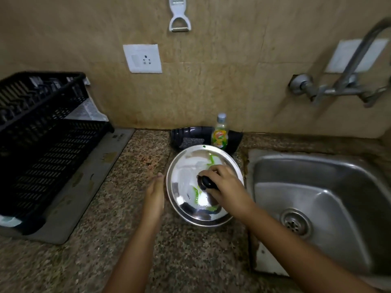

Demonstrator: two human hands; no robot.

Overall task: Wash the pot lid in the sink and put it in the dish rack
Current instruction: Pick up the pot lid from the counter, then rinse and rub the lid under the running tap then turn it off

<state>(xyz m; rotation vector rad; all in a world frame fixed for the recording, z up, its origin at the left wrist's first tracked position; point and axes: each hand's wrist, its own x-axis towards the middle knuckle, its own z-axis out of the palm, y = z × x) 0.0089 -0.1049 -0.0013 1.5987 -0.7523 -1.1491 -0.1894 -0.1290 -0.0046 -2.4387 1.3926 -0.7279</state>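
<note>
lid (196, 166) flat on the counter (127, 240) just left of the sink (359, 187), streaked green, not yet washed. right hand (224, 187) closed round the black knob (208, 182); left hand (155, 190) spread flat, edge-on, just beside the lid's left rim, apparently not touching. only 1 hand gripping: likely to tilt or slip off a smooth knob when lifted, and clip the sink edge. rack (48, 144) well left of the lid.
</note>
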